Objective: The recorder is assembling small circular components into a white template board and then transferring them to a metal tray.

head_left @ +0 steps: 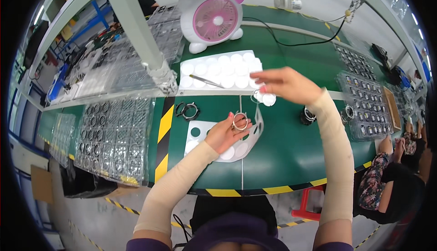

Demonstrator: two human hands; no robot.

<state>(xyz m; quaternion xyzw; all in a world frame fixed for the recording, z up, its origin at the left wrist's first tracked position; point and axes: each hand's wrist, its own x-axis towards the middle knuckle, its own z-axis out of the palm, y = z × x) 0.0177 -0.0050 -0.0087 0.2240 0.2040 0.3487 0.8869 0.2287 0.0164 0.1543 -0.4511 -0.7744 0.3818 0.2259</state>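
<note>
My left hand (pixel 226 135) is palm up, holding a thin silvery metal ring (pixel 246 127) between the thumb and fingers. Beneath it lies a bent white sheet (pixel 190 147) with round holes and a few white discs. My right hand (pixel 291 85) hovers farther back to the right, its thumb and fingers apart; nothing shows clearly between them. Close under its fingertips are small white discs (pixel 269 99) and a thin round outline I cannot make out. Just beyond, pointed metal tweezers (pixel 207 81) rest across another white sheet (pixel 223 62) of round discs.
Two dark rings (pixel 191 111) lie left of my left hand; black round parts (pixel 308 115) sit to the right. Clear trays (pixel 114 137) of rings flank the left, filled trays (pixel 364 100) the right. A pink-white fan (pixel 216 19) stands behind. A person (pixel 387 187) sits at right.
</note>
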